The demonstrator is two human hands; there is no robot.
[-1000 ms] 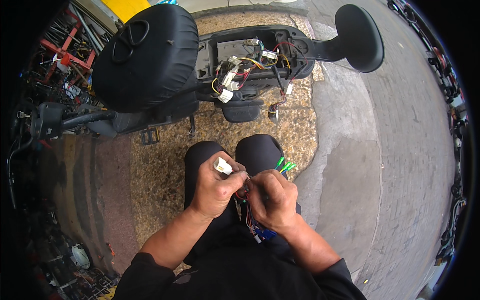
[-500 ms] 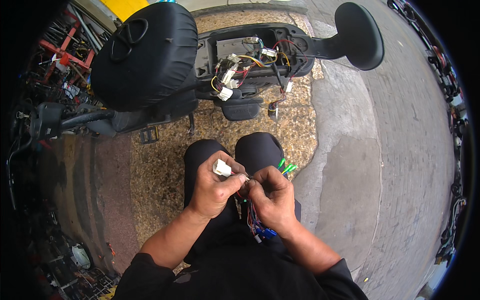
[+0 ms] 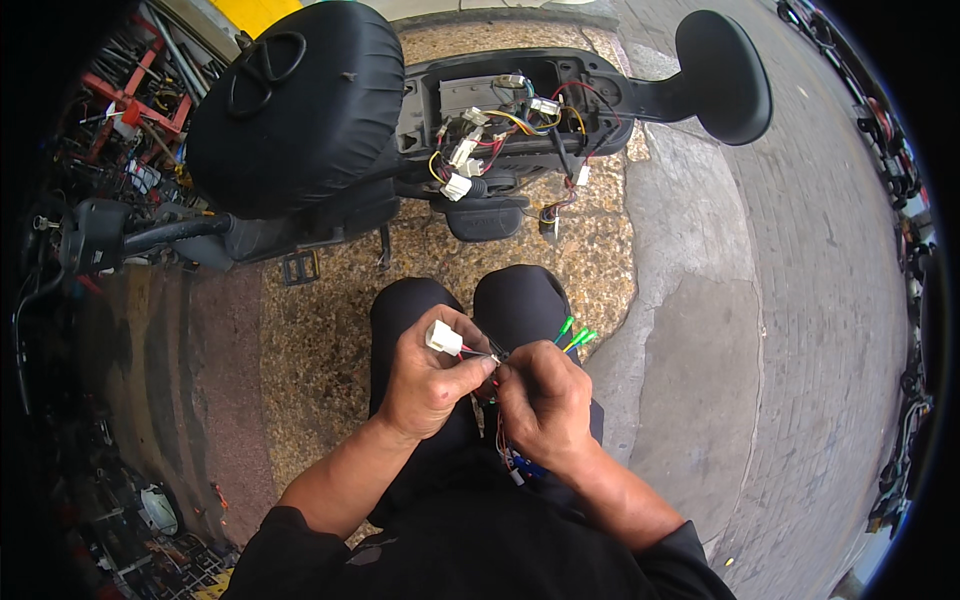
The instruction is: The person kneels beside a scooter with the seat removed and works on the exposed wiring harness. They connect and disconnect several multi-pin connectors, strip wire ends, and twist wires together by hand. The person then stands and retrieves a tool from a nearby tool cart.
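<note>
- So the white connector [image 3: 443,337] is sitting by the left hand [image 3: 430,375], just above and left of where the fingertips meet. It's barely moved in the last half second.
- What did change: more of the thin red and dark wires [image 3: 477,352] shows between connector and fingertips.
- Left thumb's pressed in close, pinching those wires near their far end. Other fingers are curled behind, and I can't tell how much they grip.
- Right hand [image 3: 548,400] has rolled over, knuckles up, fingers bunched tight against the left thumb tip. Can't see exactly what's in that pinch, probably the wire ends.
- My read: left's the steady clamp, right's changing its grip, so the wire work's still mid-step.
- The roll also hides more of the blue connectors [image 3: 531,467] below the right fingers.
- Green sleeved terminals [image 3: 580,338] poke out just right of the right-hand knuckles.
- Way beyond the fingers: opened-up scooter [image 3: 480,218], loose wiring [image 3: 500,135] spilling out.
</note>
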